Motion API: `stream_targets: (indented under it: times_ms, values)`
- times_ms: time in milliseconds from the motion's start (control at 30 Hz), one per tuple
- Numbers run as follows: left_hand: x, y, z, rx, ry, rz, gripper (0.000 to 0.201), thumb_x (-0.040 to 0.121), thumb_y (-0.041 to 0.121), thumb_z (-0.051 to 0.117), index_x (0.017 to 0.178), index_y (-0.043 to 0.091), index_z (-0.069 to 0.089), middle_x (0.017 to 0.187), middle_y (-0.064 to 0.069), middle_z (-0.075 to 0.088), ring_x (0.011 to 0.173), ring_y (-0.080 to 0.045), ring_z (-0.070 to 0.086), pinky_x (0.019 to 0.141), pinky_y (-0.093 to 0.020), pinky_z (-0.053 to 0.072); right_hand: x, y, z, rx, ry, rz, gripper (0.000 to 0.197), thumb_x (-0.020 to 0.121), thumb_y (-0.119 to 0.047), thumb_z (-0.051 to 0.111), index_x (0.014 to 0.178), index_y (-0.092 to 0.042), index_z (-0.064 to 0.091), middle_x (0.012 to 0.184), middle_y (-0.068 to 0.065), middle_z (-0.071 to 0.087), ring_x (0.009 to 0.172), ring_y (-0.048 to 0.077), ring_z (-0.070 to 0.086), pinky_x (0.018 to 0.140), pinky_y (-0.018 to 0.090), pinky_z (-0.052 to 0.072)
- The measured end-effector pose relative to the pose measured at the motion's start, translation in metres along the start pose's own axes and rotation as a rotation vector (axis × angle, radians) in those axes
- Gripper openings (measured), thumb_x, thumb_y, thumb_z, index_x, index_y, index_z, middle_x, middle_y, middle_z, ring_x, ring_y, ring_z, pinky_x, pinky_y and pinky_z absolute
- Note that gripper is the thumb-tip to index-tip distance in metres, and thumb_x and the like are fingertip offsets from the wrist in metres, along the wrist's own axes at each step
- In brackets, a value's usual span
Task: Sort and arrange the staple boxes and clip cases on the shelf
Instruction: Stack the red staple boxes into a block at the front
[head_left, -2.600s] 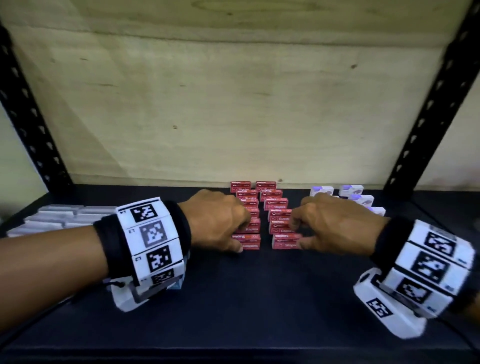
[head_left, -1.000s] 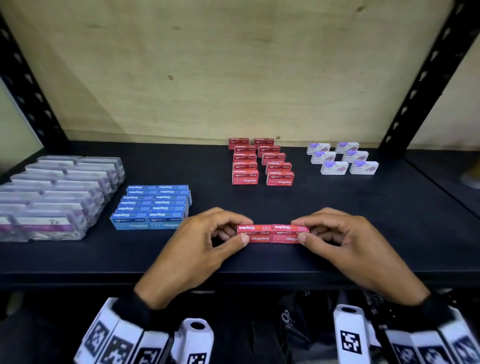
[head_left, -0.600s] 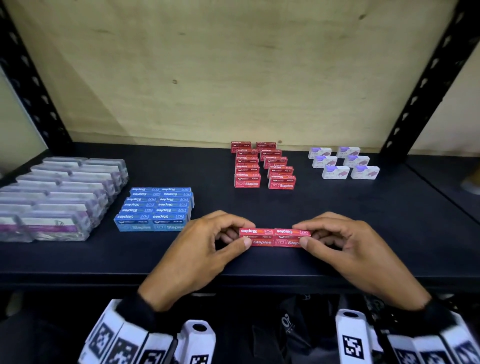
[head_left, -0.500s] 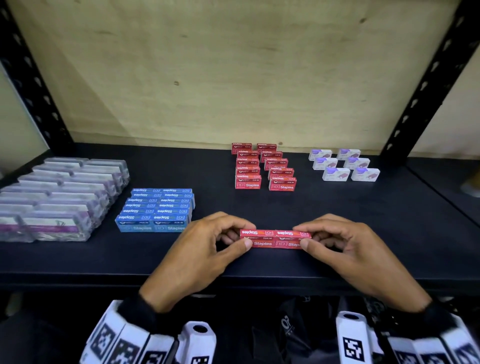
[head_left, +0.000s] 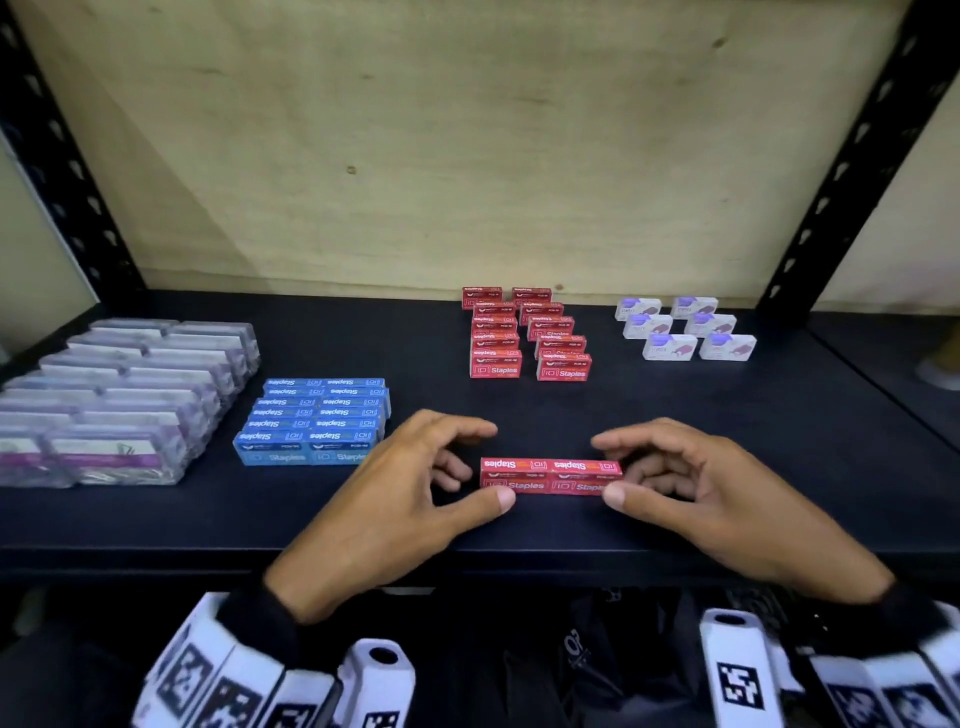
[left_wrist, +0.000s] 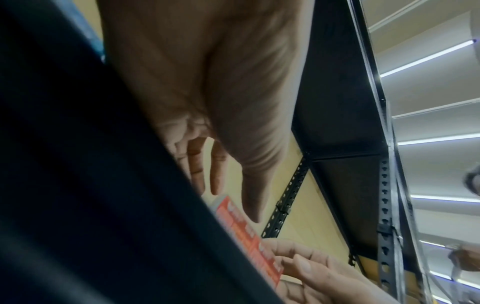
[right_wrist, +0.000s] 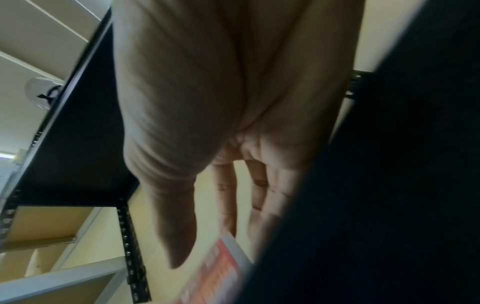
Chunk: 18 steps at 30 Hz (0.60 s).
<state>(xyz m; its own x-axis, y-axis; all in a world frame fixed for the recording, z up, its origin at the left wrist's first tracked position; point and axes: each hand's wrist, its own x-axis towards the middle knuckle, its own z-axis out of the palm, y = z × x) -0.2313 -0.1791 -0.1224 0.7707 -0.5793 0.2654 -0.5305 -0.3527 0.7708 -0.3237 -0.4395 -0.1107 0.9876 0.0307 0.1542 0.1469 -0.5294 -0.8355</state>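
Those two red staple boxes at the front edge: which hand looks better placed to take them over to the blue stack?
Probably the left hand. It sits between the red pair and the blue stack, thumb at the pair's left end. The right hand is on the far side.

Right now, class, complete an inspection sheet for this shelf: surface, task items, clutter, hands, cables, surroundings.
Surface: black shelf, matte.
Job's things: red pair of staple boxes end to end near the front edge; red rows behind; blue staple boxes and clear clip cases at left; white boxes back right.
Clutter: nothing seen.
Hands: left hand and right hand flank the red pair, thumbs at its front face, fingers loosely curled off it.
Cables: nothing seen.
Surroundings: plywood back board, perforated uprights.
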Motion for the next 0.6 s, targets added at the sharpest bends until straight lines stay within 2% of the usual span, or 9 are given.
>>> stream_targets:
  times_ms: [67, 133, 267, 367, 500, 600]
  values:
    - [0.001, 0.009, -0.013, 0.056, -0.001, -0.02, 0.052, 0.07, 0.061, 0.067, 0.117, 0.04, 0.06, 0.102, 0.019, 0.054, 0.086, -0.004, 0.062, 0.075, -0.019, 0.052, 0.0, -0.012, -0.012, -0.072, -0.024, 0.006, 0.038, 0.072, -0.045, 0.073, 0.109, -0.041, 0.069, 0.107, -0.014, 0.065, 0.089, 0.011, 0.07, 0.082, 0.026, 0.057]
    - [0.007, 0.023, -0.031, 0.206, 0.01, 0.011, 0.05, 0.069, 0.069, 0.06, 0.111, 0.042, 0.062, 0.093, 0.018, 0.056, 0.075, -0.002, 0.061, 0.067, -0.017, 0.049, 0.002, -0.029, -0.029, -0.16, -0.019, 0.001, 0.036, 0.071, -0.047, 0.071, 0.106, -0.039, 0.071, 0.097, -0.016, 0.067, 0.084, 0.007, 0.069, 0.076, 0.019, 0.055]
    - [0.04, 0.058, -0.062, 0.508, -0.049, 0.078, 0.034, 0.075, 0.062, 0.057, 0.1, 0.041, 0.067, 0.084, 0.026, 0.063, 0.076, 0.01, 0.059, 0.069, -0.014, 0.046, 0.028, -0.059, -0.062, -0.378, -0.075, 0.034, 0.042, 0.065, -0.061, 0.062, 0.101, -0.041, 0.07, 0.093, -0.023, 0.07, 0.081, 0.0, 0.067, 0.073, 0.016, 0.053]
    - [0.077, 0.068, -0.073, 0.663, -0.173, 0.093, 0.031, 0.08, 0.058, 0.061, 0.102, 0.038, 0.067, 0.09, 0.024, 0.067, 0.08, 0.006, 0.06, 0.073, -0.017, 0.046, 0.063, -0.069, -0.077, -0.617, -0.127, 0.056, 0.04, 0.066, -0.068, 0.059, 0.096, -0.044, 0.069, 0.088, -0.025, 0.07, 0.079, -0.004, 0.065, 0.074, 0.02, 0.05]
    - [0.129, 0.062, -0.072, 0.918, -0.371, 0.093, 0.032, 0.085, 0.051, 0.064, 0.111, 0.032, 0.066, 0.102, 0.014, 0.069, 0.093, -0.01, 0.061, 0.083, -0.028, 0.049, 0.112, -0.063, -0.082, -0.917, -0.211, 0.011, 0.026, 0.083, -0.047, 0.067, 0.105, -0.035, 0.07, 0.092, -0.02, 0.068, 0.079, 0.001, 0.062, 0.08, 0.025, 0.05]
    - [0.158, 0.053, -0.066, 1.003, -0.465, 0.048, 0.034, 0.084, 0.048, 0.067, 0.112, 0.028, 0.066, 0.102, 0.011, 0.068, 0.095, -0.013, 0.061, 0.085, -0.031, 0.05, 0.139, -0.054, -0.075, -1.011, -0.261, 0.018, 0.02, 0.088, -0.041, 0.069, 0.105, -0.03, 0.07, 0.095, -0.013, 0.071, 0.084, 0.009, 0.064, 0.081, 0.03, 0.052]
